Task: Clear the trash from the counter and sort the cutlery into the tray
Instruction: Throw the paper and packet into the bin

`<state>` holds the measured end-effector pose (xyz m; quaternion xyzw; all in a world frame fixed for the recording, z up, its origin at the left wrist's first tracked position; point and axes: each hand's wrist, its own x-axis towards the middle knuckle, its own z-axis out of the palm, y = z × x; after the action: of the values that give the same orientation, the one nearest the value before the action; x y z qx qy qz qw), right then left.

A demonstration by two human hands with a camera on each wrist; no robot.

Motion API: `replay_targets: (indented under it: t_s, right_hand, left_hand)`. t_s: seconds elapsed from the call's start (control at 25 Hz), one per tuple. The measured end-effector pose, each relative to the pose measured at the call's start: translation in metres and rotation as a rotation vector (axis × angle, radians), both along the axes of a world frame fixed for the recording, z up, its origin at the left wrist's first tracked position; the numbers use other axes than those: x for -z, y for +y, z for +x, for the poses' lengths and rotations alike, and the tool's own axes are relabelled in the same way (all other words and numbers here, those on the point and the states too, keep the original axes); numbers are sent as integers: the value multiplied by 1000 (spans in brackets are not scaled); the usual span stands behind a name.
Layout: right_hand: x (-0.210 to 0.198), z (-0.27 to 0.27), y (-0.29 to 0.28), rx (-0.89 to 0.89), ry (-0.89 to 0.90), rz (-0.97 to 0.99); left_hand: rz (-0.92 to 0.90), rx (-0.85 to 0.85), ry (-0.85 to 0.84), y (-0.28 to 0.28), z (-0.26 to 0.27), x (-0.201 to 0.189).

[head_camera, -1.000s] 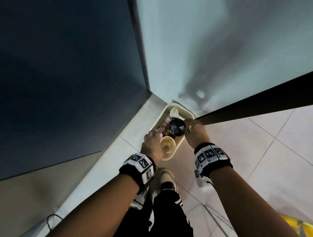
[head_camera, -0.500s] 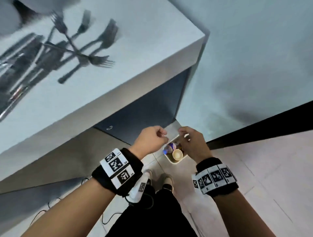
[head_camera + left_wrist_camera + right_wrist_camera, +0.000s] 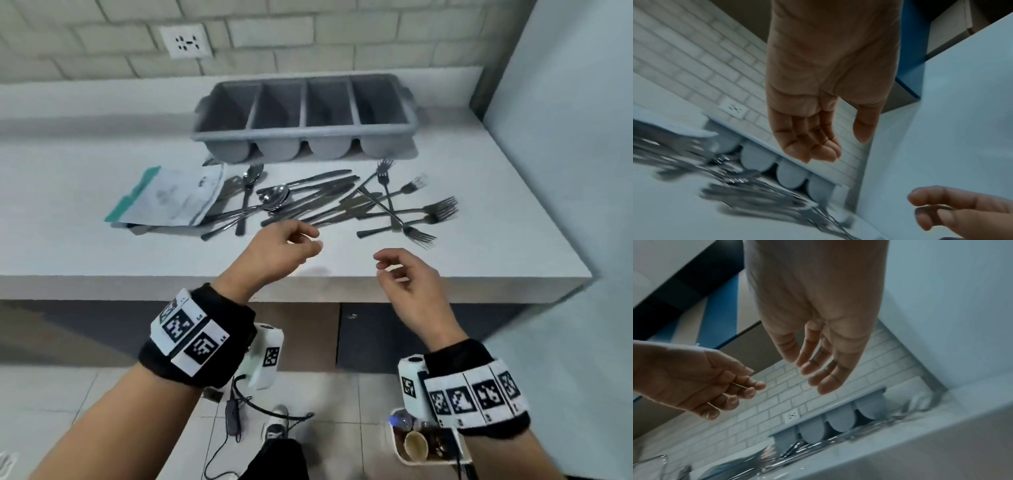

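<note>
While the plastic pouch [image 3: 168, 197] lies at the bench's [image 3: 85, 246] left, partly over the tangled cutlery [image 3: 329, 202] before the empty tray [image 3: 305, 116], your left hand [image 3: 277, 250] and right hand [image 3: 407, 284] hover relaxed, holding nothing, apparently to choose a piece.

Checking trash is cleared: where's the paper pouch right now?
In the head view the paper pouch lies on the counter, left of the cutlery pile and overlapping its left edge, just left of and in front of the gray tray.

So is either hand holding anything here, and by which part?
Nothing is held. The left hand and right hand hover loosely curled above the counter, short of the cutlery.
</note>
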<state>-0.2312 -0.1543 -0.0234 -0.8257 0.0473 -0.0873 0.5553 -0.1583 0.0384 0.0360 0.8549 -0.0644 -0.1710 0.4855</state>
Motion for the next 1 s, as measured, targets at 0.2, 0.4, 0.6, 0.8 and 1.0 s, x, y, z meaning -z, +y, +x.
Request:
replay_targets:
  t_s: [0.2,0.4,0.6,0.8,1.0]
  right_hand:
    - [-26,67,73,-144,-29,-67]
    - [-44,155,137,-177,-11,-161]
    - [-43,242,191,-131,59,-275]
    - [-18,283,232,-166,369,-357]
    - [-24,266,233,-113,349,-229]
  left_hand:
    - [4,-236,-59,103,42,-8]
    - [251,-376,-132,191,102,5]
    - [628,-84,-108,247,152,28]
    - [911,113,-156,266,175,46]
    - [821,46,-215,269,182,53]
